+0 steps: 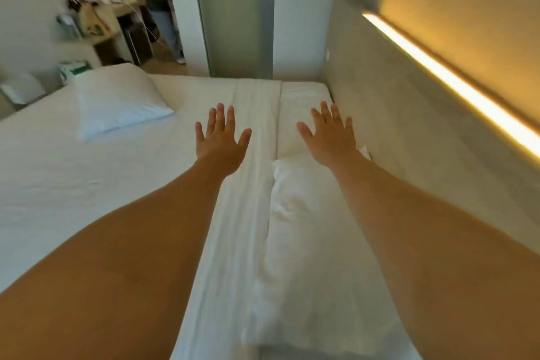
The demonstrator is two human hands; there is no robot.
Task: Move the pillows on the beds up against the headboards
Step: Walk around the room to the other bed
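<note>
A white pillow (304, 231) lies along the grey headboard (388, 114) on the right, partly under my right forearm. A second white pillow (117, 102) rests out on the white bed (58, 184) at the left, well away from the headboard. My left hand (222, 140) hovers over the folded sheet band in the middle, fingers spread, holding nothing. My right hand (330, 137) is spread flat above the far end of the near pillow, empty too. Both arms reach forward over the bed.
A lit light strip (450, 82) runs along the wall above the headboard. A desk with bags and clutter (93, 23) stands at the back left. A person (163, 17) stands in the doorway beyond the bed. A grey panel (236, 9) rises behind the bed.
</note>
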